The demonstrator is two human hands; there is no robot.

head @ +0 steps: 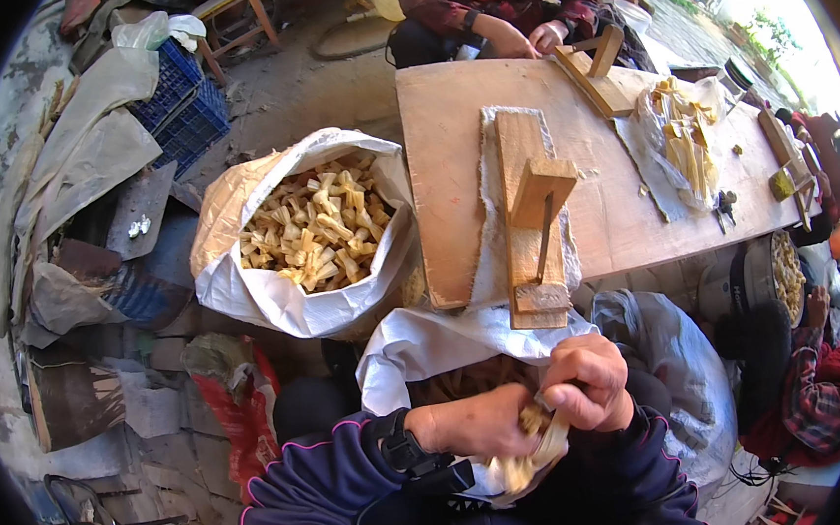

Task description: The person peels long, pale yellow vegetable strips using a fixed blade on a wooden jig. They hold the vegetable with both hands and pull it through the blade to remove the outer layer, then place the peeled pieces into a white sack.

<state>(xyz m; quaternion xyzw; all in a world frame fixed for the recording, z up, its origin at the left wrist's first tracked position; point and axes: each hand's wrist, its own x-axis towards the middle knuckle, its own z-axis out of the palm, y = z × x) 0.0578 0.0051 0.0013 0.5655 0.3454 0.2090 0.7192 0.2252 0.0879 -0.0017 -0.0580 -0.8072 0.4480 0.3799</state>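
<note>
My left hand [484,424], with a black watch at the wrist, closes on pale dried plant husks [535,461] that look like corn husks. Against it, my right hand [588,382] pinches the upper part of the same husks. A small greyish bit shows between my fingers, too blurred to name. Both hands are over my lap, at the near rim of an open white woven sack [434,350] whose inside is mostly dark. Just beyond them, a wooden jig [519,255] with an upright block and a thin metal blade overhangs the board table [451,186].
Left of the table stands a sack [306,319] full of short husk stubs [321,226]. A second wooden jig [598,74] and a bag of husks [688,145] lie on the table. One person [496,5] sits opposite, another [815,394] at right. Blue crates [191,121] stand behind.
</note>
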